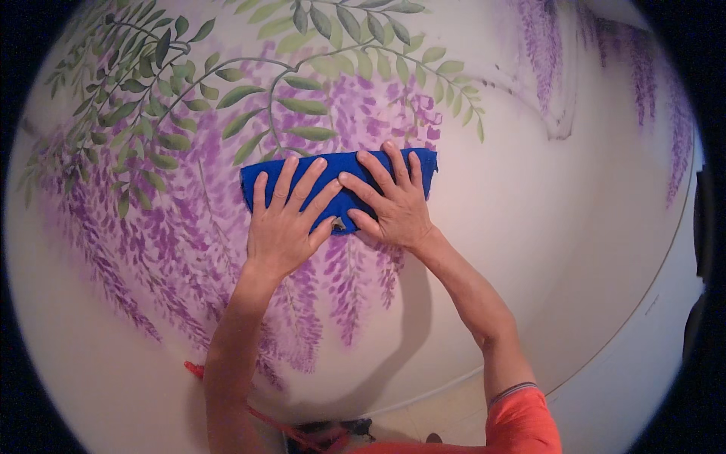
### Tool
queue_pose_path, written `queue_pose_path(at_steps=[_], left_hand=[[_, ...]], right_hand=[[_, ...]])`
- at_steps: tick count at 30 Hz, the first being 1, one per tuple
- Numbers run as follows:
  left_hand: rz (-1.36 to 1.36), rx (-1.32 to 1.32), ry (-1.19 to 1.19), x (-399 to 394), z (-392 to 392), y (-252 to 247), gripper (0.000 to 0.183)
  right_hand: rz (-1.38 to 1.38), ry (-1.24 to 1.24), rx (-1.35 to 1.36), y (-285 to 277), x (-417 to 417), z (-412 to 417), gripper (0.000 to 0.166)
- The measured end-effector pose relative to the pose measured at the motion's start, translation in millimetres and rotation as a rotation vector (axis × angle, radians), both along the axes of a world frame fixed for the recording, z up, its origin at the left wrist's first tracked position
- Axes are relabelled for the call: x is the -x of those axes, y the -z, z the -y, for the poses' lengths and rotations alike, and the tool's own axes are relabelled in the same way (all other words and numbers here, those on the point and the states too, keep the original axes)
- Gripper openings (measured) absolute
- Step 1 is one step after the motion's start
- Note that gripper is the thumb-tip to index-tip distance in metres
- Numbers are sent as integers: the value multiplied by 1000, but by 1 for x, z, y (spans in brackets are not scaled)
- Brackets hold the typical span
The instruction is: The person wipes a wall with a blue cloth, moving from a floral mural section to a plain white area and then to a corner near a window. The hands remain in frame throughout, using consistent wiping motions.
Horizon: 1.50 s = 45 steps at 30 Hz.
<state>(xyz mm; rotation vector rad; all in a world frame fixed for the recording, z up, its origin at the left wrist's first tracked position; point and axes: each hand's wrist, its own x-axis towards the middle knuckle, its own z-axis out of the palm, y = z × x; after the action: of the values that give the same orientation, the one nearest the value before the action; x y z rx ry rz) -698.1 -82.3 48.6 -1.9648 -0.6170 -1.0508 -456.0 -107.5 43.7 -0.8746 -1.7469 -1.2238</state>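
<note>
A folded piece of blue cloth [363, 170] lies flat against a pale wall painted with a wisteria mural [346, 295]. Its right edge is frayed. My left hand [286, 218] presses on the cloth's left part, fingers spread and pointing up. My right hand [394, 198] presses on the right part, its fingers also spread. The two hands nearly meet at the middle. Beside my left thumb, a small greyish-yellow patch shows at the cloth's lower edge; I cannot tell what it is. The wall directly behind the cloth is hidden.
Painted green leaves [303, 106] spread above the cloth. A red object [194, 370] shows partly behind my left forearm. Below are a red strap [278, 423], a dark item [363, 425] and a pale floor [448, 417]. The wall's edge [612, 335] curves along the right.
</note>
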Motion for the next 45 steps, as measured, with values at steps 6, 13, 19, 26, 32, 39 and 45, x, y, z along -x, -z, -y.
queue_pose_path(at_steps=[6, 13, 19, 26, 32, 39, 45], left_hand=[[39, -6, 42, -3, -5, 4, 59], [25, 28, -43, -3, -3, 6, 58], [25, -24, -89, -3, -5, 3, 58], [34, -39, -162, -1, 2, -8, 55], [20, -6, -157, 1, 5, -7, 57], [15, -19, -122, 2, 2, -6, 60], [23, -20, -57, 3, -2, -8, 59]], right_hand=[[57, 27, 46, -6, -10, 0, 56], [79, -2, 68, -10, -11, 1, 59], [63, -76, 91, -16, -13, -1, 62], [73, -161, 87, -23, -10, -2, 65], [85, -146, 92, -21, -8, -1, 65], [96, -40, 103, -23, -6, 4, 63], [99, 9, 66, -22, -6, 0, 62]])
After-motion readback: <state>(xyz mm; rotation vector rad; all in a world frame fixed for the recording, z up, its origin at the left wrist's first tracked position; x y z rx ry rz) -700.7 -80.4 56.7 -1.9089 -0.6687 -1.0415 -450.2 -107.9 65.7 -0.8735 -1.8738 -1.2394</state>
